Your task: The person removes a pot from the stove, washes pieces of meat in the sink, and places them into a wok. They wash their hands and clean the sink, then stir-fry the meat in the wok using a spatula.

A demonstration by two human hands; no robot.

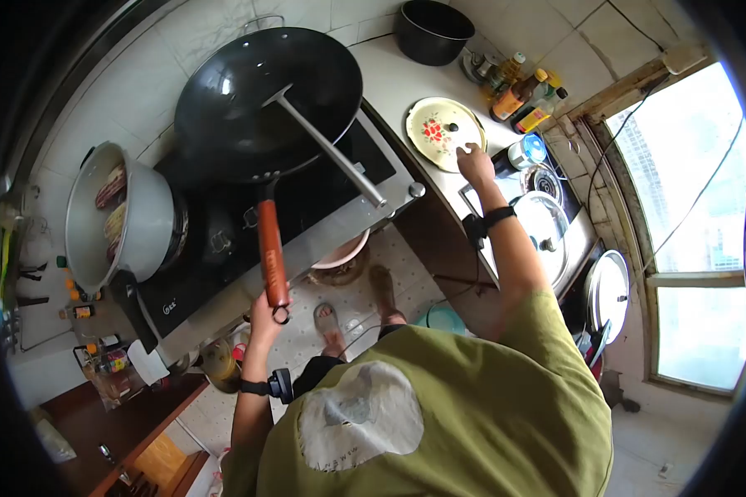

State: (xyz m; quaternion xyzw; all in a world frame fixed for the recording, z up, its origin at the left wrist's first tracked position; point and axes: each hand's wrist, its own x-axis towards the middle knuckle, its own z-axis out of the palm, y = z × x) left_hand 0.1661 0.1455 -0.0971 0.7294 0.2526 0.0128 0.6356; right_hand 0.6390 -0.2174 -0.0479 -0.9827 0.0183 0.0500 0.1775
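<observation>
The left hand [265,321] was at the end of the reddish wooden handle [271,248] of a large dark wok [224,116], with its fingers curled around the underside; they were partly hidden, so how tightly they pressed could not be told. The wok sat on the black stove [215,290], and a metal spatula [327,149] lay across it, head inside the bowl and shaft reaching over the rim toward the stove's front edge.

The right hand [477,166] was over the near edge of a cream lid [427,145] with a red flower pattern, on the pale counter [381,74]. Its fingers were bent, with at least 1 reaching over the lid, short of the dark knob [452,127]; whether they pinched the rim was too small to tell.

A grey pot [153,224] stood at the left end of the stove, with reddish and yellowish pieces of food [112,199] inside. A black pot [435,33] stood farther back on the counter, near a group of bottles [518,95]. Just beside the right hand was a jar with a blue top [532,149], and a glass lid [539,224] lay nearer the body
</observation>
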